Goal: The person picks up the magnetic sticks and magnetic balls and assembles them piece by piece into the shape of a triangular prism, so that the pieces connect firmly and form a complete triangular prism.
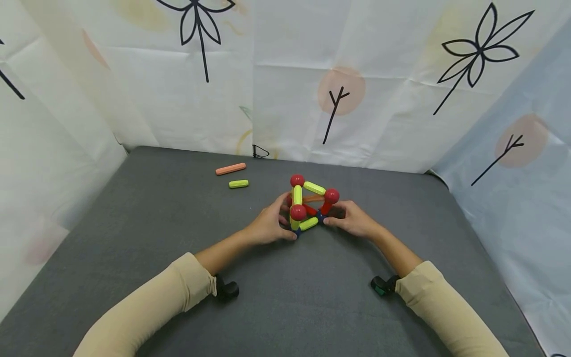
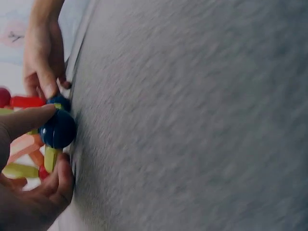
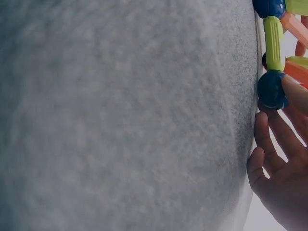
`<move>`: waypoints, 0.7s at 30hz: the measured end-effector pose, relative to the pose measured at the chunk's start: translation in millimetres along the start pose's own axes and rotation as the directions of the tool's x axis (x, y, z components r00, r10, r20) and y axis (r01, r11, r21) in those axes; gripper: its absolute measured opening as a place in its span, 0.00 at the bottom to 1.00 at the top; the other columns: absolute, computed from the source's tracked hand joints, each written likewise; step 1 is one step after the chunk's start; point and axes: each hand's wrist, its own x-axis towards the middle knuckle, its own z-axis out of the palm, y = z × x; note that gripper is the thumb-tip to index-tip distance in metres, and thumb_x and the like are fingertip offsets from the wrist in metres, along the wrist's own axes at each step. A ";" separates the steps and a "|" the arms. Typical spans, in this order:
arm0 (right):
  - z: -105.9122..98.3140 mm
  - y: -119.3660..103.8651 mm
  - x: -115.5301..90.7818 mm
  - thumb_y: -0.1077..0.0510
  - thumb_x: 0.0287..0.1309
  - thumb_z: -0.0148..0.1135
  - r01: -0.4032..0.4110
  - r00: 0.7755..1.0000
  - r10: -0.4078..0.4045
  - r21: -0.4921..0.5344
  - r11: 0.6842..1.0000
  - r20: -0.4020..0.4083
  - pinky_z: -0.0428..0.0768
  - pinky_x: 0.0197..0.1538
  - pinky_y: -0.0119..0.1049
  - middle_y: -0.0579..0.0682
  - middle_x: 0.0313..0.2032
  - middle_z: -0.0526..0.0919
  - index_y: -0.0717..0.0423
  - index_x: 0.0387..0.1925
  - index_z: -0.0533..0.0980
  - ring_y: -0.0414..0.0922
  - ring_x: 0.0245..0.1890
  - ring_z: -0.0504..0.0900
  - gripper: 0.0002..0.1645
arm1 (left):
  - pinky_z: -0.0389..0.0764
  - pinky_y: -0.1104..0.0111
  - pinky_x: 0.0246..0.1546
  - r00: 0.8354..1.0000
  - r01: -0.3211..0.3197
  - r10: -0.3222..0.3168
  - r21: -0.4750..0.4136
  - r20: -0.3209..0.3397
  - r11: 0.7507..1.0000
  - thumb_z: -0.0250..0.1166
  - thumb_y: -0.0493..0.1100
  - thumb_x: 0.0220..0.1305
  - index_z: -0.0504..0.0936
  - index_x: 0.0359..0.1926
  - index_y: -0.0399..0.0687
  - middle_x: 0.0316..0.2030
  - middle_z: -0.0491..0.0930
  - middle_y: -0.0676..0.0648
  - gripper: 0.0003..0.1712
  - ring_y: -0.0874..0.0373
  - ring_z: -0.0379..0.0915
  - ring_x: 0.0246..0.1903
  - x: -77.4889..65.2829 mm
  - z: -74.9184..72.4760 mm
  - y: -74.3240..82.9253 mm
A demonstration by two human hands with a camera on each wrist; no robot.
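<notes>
A small frame of toy rods and balls stands at mid-table in the head view, with red balls (image 1: pixel 298 212) on top and blue balls at its base. Yellow-green, orange and red rods join them. My left hand (image 1: pixel 266 223) grips the frame's left side, its thumb against the near blue ball (image 2: pixel 58 130). At the right base corner my right hand (image 1: pixel 354 219) pinches another blue ball (image 3: pixel 272 90) between thumb and fingers. A yellow-green rod (image 3: pixel 275 43) links these two blue balls. Part of the far left side is hidden behind my left fingers.
A loose orange rod (image 1: pixel 230 169) and a shorter yellow-green rod (image 1: pixel 238 184) lie on the grey table (image 1: pixel 290 307), back left of the frame. Printed white cloth (image 1: pixel 285 99) hangs along the table's back and sides.
</notes>
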 end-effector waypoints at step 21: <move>-3.6 1.3 -6.3 0.65 0.61 0.67 0.030 0.995 -0.041 0.119 0.992 0.092 0.78 0.47 0.36 0.55 0.42 0.85 0.64 0.49 0.80 0.48 0.43 0.79 0.14 | 0.72 0.52 0.62 0.998 -0.043 0.046 -0.079 0.031 0.996 0.67 0.28 0.61 0.58 0.74 0.42 0.58 0.79 0.38 0.43 0.45 0.73 0.61 21.0 -23.0 -16.0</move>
